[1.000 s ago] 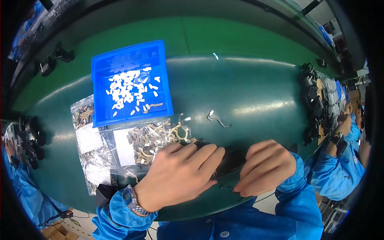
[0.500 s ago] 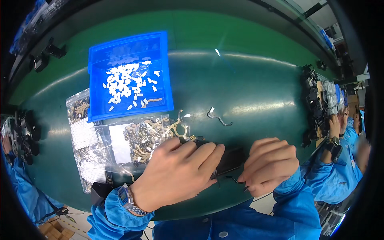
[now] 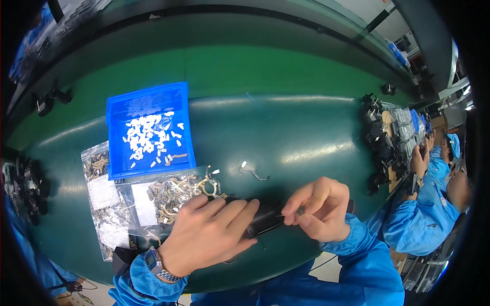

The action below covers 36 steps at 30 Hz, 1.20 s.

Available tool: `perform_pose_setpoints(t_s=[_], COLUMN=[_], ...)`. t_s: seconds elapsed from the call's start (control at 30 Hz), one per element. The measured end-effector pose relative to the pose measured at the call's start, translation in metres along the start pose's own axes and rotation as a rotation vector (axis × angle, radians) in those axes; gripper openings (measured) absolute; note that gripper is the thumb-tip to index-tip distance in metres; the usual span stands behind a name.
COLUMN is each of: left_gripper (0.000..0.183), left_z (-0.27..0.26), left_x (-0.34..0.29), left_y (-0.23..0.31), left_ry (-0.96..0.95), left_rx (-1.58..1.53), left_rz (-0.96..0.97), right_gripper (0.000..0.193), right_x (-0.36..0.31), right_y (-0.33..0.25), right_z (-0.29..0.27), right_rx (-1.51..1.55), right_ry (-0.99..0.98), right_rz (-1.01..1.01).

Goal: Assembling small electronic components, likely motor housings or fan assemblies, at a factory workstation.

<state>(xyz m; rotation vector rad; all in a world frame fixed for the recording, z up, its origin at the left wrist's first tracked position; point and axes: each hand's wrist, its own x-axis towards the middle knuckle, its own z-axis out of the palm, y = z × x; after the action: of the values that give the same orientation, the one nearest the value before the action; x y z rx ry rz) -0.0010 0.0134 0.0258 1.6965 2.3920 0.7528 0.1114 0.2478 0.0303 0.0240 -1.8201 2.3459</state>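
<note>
My left hand (image 3: 209, 232), with a metal-banded watch (image 3: 158, 265) on its wrist, lies over one end of a long black part (image 3: 268, 218), fingers curled down onto it. The fingertips' undersides are hidden. My right hand (image 3: 322, 208) is closed in a pinch above the part's other end. Between thumb and forefinger is the tip of a thin dark cable (image 3: 300, 210), mostly covered by the fingers. Beyond both hands, a short dark cable with a white connector (image 3: 252, 172) lies loose on the green table.
A blue bin (image 3: 190, 137) holds many small white connectors. Plastic bags of brown cables (image 3: 166, 199) and papers lie left of my hands. Black parts (image 3: 380, 137) are piled at the right, where a co-worker in blue (image 3: 416, 219) works. More black parts (image 3: 28, 183) sit far left.
My right hand has risen from the near edge of the black part and turned, so thumb and forefinger now show. The left hand stays on the part. The whole view has shifted.
</note>
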Motion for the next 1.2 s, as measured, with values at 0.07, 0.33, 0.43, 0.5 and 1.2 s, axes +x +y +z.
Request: perform_pose_setpoints(t_s=[0.07, 0.33, 0.43, 0.5, 1.2], left_gripper=[0.064, 0.063, 0.063, 0.062, 0.068], left_z=[0.000, 0.000, -0.001, 0.000, 0.000], left_x=[0.000, 0.001, 0.003, 0.003, -0.001], left_y=[0.001, -0.001, -0.001, -0.001, -0.001], left_ry=[0.012, 0.030, 0.034, 0.038, 0.020], left_rx=[0.001, -0.012, -0.017, -0.037, -0.038], left_rz=[-0.003, -0.007, 0.003, 0.005, -0.015], right_gripper=[0.018, 0.018, 0.019, 0.020, 0.009], right_x=[0.001, 0.000, 0.001, 0.003, 0.023], right_y=[0.000, 0.000, -0.002, -0.006, -0.013], right_z=[-0.005, -0.006, -0.008, -0.007, -0.009], right_rx=[0.008, 0.187, 0.201, 0.188, -0.047], right_ry=[-0.039, -0.061, -0.084, -0.115, -0.506], right_rz=[0.009, 0.139, 0.135, 0.151, -0.029])
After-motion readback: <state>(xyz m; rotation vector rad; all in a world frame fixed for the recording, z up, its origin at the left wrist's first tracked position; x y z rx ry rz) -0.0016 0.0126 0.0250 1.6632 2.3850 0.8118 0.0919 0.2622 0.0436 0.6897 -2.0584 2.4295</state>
